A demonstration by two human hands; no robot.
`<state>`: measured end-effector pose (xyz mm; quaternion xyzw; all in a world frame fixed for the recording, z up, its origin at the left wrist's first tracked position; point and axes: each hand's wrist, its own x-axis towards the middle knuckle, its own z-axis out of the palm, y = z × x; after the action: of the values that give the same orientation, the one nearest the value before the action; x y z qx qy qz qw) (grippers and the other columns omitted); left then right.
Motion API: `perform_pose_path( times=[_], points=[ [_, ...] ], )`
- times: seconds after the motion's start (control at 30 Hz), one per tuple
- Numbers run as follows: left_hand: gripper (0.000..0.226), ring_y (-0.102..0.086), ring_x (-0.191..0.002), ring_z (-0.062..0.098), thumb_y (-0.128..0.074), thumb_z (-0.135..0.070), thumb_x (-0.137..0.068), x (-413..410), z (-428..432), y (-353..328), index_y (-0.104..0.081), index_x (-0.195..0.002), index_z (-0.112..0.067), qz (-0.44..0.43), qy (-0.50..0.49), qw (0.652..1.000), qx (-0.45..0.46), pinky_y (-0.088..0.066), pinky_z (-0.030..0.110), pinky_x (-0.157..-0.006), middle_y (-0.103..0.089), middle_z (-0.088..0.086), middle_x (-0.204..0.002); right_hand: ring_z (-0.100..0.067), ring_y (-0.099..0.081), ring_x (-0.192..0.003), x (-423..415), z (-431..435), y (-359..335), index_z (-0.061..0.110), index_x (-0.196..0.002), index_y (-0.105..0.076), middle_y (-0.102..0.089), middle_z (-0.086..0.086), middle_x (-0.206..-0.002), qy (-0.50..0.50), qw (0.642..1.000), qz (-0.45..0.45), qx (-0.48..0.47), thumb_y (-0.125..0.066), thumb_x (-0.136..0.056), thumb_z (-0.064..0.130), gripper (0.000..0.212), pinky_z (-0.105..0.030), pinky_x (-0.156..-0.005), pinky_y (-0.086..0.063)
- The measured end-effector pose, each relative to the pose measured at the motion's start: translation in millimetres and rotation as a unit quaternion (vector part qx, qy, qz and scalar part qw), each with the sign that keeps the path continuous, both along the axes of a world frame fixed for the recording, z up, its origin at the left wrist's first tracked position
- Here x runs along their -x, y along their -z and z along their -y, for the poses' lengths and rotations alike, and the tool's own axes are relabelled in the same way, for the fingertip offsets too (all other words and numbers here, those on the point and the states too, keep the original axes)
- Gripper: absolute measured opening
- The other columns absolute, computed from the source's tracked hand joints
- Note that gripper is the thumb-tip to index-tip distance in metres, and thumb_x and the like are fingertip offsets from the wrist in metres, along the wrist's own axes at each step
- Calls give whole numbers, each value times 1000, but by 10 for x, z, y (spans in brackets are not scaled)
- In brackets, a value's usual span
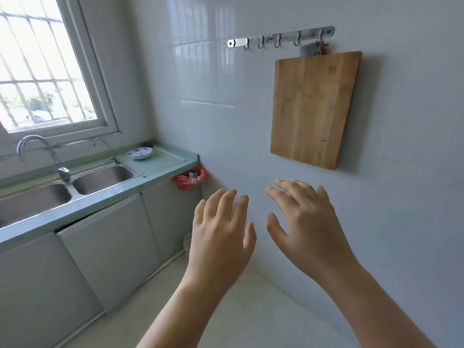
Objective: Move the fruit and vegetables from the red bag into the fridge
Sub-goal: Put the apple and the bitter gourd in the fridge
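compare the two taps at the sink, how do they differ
The tap between the basins looks taller and thicker, while the tap behind the right basin looks smaller and thinner. The tap between the basins has a chunky base near the front; the tap behind the right basin stands further back, under the window. Both are metal goosenecks arching to the left.

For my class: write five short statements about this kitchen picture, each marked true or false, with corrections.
1. The left hand and the right hand hold nothing. True.
2. A small dish sits on the counter beside the sink. True.
3. The cutting board lies on the counter. False: it hangs on the wall under the hook rail.
4. The red bag is inside the sink. False: it is past the counter's end, by the wall.
5. The sink has one basin. False: it has two.
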<state>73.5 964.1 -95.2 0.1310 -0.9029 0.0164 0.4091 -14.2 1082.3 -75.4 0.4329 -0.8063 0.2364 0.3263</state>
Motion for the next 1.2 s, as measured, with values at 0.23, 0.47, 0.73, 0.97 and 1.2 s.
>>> perform_pose_path(
  times=[0.23, 0.47, 0.73, 0.97, 1.2],
  points=[
    [44, -59, -106, 33, -41, -33, -76, 98, 773, 136, -61, -108, -10, 53, -98, 994, 14, -46, 50, -88, -64, 12, -110, -30, -61, -103, 276, 992, 124, 9, -106, -65, -66, -11, -109, -77, 997, 5, -1, -40, -77, 30, 44, -58, -88, -43],
    [45, -59, -107, 32, -42, -34, -76, 437, 1522, 101, -61, -109, -10, 63, -164, 984, -18, -48, 50, -89, -64, 12, -113, -33, -61, -101, 737, 1916, 116, 7, -108, -65, -66, -12, -107, -166, 986, 25, -1, -41, -77, 33, 47, -54, -84, -48],
    [45, -59, -107, 31, -41, -35, -77, 197, 2310, 148, -60, -111, -12, 56, -276, 959, -43, -46, 49, -89, -63, 11, -113, -29, -61, -104, 632, 2996, 186, 9, -110, -65, -66, -10, -110, -287, 955, 71, -8, -40, -78, 36, 48, -53, -87, -48],
    [45, -61, -105, 31, -41, -34, -76, -452, 3030, 336, -64, -108, -11, 53, -373, 923, -79, -45, 52, -88, -65, 11, -111, -30, -61, -105, 88, 3937, 396, 10, -108, -65, -66, -9, -110, -360, 930, 64, -42, -40, -77, 36, 48, -57, -88, -46],
    [45, -59, -105, 32, -42, -33, -77, -1307, 4021, 504, -61, -110, -9, 26, -426, 899, -99, -46, 53, -88, -63, 11, -112, -31, -62, -99, -679, 5116, 526, 8, -105, -66, -67, -12, -106, -412, 908, 49, -53, -41, -76, 34, 46, -58, -84, -48]
  ],
)
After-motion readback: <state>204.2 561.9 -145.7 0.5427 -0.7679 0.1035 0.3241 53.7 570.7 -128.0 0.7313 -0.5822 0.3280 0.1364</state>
